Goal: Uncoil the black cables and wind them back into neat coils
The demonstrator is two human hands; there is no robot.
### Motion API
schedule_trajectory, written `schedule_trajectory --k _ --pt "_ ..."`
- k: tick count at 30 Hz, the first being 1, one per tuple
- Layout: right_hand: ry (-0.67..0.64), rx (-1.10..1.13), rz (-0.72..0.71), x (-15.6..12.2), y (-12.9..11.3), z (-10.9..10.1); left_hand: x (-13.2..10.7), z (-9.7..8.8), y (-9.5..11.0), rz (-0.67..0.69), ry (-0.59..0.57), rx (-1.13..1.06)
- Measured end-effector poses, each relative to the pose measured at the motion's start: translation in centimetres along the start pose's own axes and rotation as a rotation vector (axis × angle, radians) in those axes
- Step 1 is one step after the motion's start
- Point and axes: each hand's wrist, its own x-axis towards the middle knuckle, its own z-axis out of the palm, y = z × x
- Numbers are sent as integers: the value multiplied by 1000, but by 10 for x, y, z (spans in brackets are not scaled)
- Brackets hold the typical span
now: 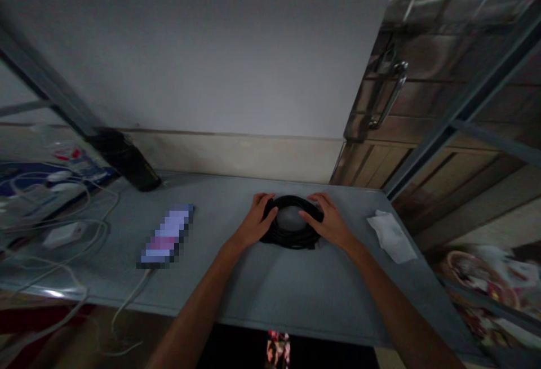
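Note:
A coil of black cable point(291, 239) lies on the grey table, wound in several loops around an open middle. My left hand point(258, 219) grips its left side, the thumb on the inner edge and the fingers curled over the outside. On the opposite side my right hand point(327, 221) holds the coil in the same way, thumb inward. A cable end shows at the coil's lower right, near my right hand. The fingers' undersides are hidden.
On the grey table point(270, 296), a phone point(167, 236) with a cable plugged in lies left, beside a white adapter point(63, 235) and tangled white cords. A black bottle point(127, 158) stands behind. White paper point(392, 236) lies right. Metal frame posts point(443, 127) rise at both sides.

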Motion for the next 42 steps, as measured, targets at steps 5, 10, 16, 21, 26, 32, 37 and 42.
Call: schedule_trajectory --k 5,10,16,21,26,32,37,42 --pt "38 66 51 2 7 14 2 3 11 -31 -16 -56" --pt "58 128 149 8 28 1 2 12 29 -64 -81 -184" --pt "133 174 238 11 42 -18 5 18 45 -146 -61 -363" --pt "256 184 260 13 38 -26 11 9 38 -224 140 -482" --pt "405 183 301 15 39 -33 18 -8 21 -302 349 -687" --pt "532 191 330 16 43 -38 21 -28 9 -440 442 -940" --pt "607 198 332 16 41 -40 20 -37 10 -517 455 -1088" --pt "617 193 310 17 32 -42 18 -42 13 -548 473 -1170"
